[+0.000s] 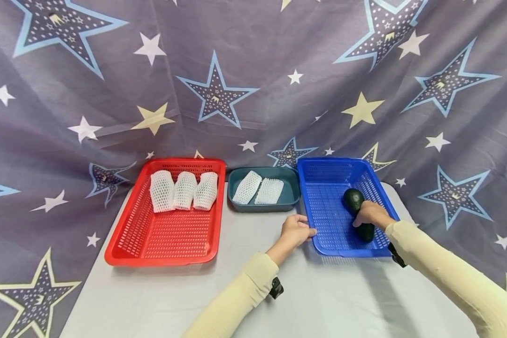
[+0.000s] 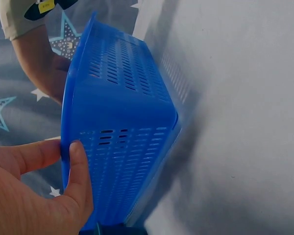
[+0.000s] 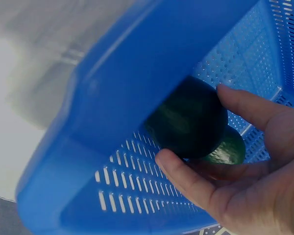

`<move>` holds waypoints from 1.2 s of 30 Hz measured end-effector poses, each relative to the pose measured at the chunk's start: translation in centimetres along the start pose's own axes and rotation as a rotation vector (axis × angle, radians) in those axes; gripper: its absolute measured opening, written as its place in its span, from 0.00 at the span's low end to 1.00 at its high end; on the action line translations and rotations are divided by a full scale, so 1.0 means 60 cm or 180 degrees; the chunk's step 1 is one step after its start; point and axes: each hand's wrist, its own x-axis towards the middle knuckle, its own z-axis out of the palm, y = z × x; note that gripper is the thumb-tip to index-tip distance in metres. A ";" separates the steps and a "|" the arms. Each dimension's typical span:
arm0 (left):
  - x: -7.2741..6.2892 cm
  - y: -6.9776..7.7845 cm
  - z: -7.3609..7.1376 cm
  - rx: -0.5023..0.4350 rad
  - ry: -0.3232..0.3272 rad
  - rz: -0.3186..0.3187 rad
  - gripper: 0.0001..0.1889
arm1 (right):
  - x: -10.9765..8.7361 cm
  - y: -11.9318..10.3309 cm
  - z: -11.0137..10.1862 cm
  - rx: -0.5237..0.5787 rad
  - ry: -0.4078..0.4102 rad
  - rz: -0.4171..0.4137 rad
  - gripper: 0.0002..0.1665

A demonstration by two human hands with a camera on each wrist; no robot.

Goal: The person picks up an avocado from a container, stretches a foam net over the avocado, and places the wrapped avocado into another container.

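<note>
Inside the blue basket (image 1: 327, 211), two dark green avocados lie one behind the other along its right side. My right hand (image 1: 372, 215) grips the nearer avocado (image 1: 365, 233). Its thumb and fingers wrap that fruit in the right wrist view, where the farther avocado (image 3: 229, 149) shows partly behind it. From the head view, the farther avocado (image 1: 353, 200) lies just beyond the hand. My left hand (image 1: 295, 230) pinches the basket's left rim near the front corner. In the left wrist view its thumb and a finger stand on either side of that rim.
On the left stands a red basket (image 1: 177, 256) with three white foam net sleeves (image 1: 185, 190) in a row. Between the baskets, a dark teal tray (image 1: 264, 208) holds two more sleeves (image 1: 269, 191). A star-patterned curtain (image 1: 253, 94) hangs behind the pale table (image 1: 321, 300).
</note>
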 end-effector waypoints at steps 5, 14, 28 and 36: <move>-0.004 0.002 0.003 0.0031 -0.0004 0.0005 0.20 | -0.003 -0.002 0.002 0.0131 -0.0102 0.0097 0.30; -0.009 0.003 0.006 0.0006 -0.0011 -0.0019 0.21 | -0.005 0.000 0.011 0.0391 -0.0282 0.0152 0.35; -0.008 0.000 0.006 -0.0106 -0.0006 -0.0030 0.19 | -0.004 0.004 0.023 0.0503 -0.0122 0.0021 0.34; -0.004 -0.003 0.001 -0.0119 0.0042 0.0002 0.20 | -0.011 -0.015 0.003 0.0573 0.0193 -0.0212 0.35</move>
